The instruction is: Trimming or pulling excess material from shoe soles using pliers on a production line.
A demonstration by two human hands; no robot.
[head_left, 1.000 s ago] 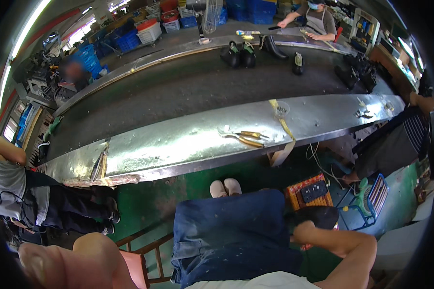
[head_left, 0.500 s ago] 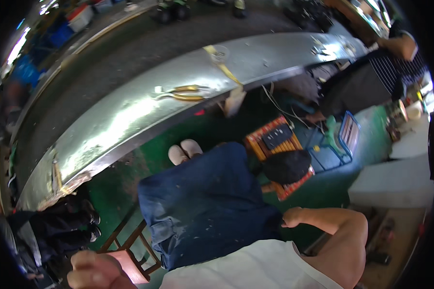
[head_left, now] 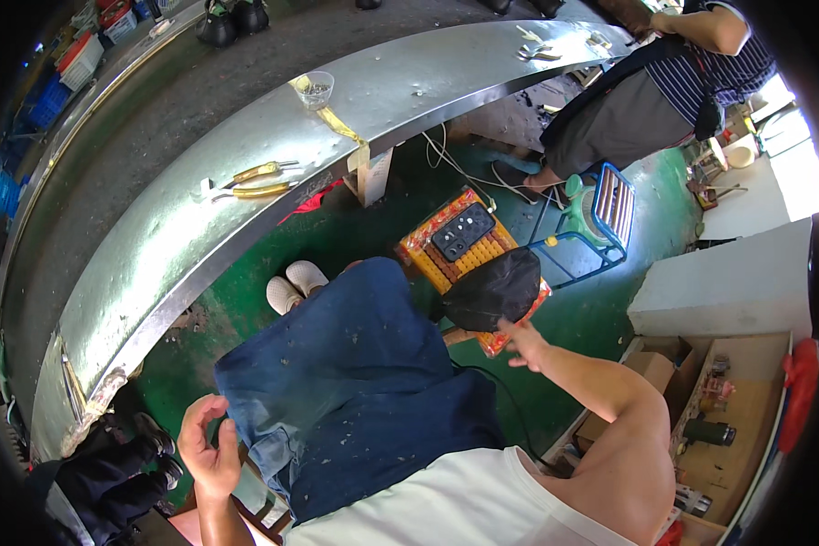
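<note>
One left hand [head_left: 211, 448], empty, loosely curled beside one blue garment [head_left: 355, 355]; one right hand [head_left: 525, 346], empty, spread at one black cloth dome [head_left: 491, 289], contact unclear; it hides part of one orange beaded mat [head_left: 428, 261]; two pale shoes [head_left: 284, 296]; one cup [head_left: 318, 91], one pair of pliers [head_left: 262, 191] on the bench [head_left: 382, 100].

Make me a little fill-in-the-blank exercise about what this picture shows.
1. The person's left hand holds ____.
2. Close by the right hand is a rounded object coloured ____.
3. The cloth over the lap is coloured ____.
4. The floor is painted mostly ____.

Missing words: nothing; black; blue; green.
</note>
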